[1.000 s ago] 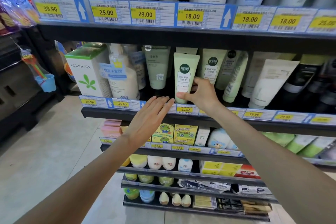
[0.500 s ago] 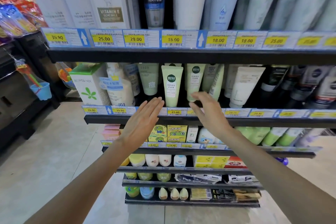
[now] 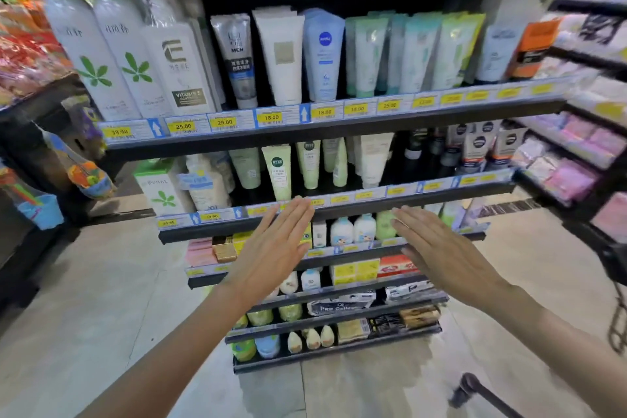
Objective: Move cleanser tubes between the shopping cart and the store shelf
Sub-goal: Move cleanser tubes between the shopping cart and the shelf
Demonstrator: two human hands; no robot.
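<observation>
A pale green cleanser tube (image 3: 281,170) with a dark round logo stands upright at the front of the middle shelf (image 3: 339,210), with similar green tubes (image 3: 311,163) behind and to its right. My left hand (image 3: 274,248) is flat with straight fingers, held in the air just below that tube. My right hand (image 3: 437,248) is also flat and empty, out in front of the shelf edge to the right. Neither hand touches anything. A dark cart handle (image 3: 475,390) shows at the bottom right.
The upper shelf (image 3: 339,125) carries tall tubes and white bottles behind yellow price tags. Lower shelves hold baby lotions, boxes and soaps. Another rack (image 3: 583,153) with pink packs stands to the right, and a dark rack with hanging toys to the left. Beige floor lies below.
My right hand let go of the pale green tube on the middle shelf and drew back with open fingers. Both hands dropped away from the shelf as the view pulled back and tilted up.
</observation>
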